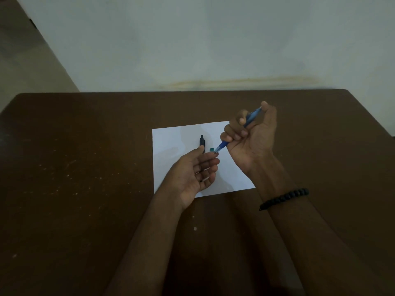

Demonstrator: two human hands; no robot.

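The blue pen point(223, 144) slants above the right half of the paper point(171, 150), gripped in the right hand point(251, 139) with the fingers curled round its barrel and the thumb laid near its upper end; its clear front end points down and left at a small teal piece point(211, 149) just beside it, over the middle of the paper. That piece sits at the fingertips of the left hand point(192, 174) - whether it is pinched there or lies on the paper cannot be told in this dim light. The left hand, palm up over the paper's near half, also holds a black pen point(202, 141), thumb pressed on it and fingers loosely curled under, its top sticking out past the thumb. The step in hand looks like fitting the teal piece to the blue pen's front end. To do it well, the right hand should keep the barrel steady and in line with the piece, and the left should bring the piece on straight, not at an angle - a small part like this could slip off onto the paper. The paper lies on a brown table point(85, 157); a black bracelet point(284, 198) rings the right forearm nearer than the paper, and a pale wall point(192, 39) rises beyond it.
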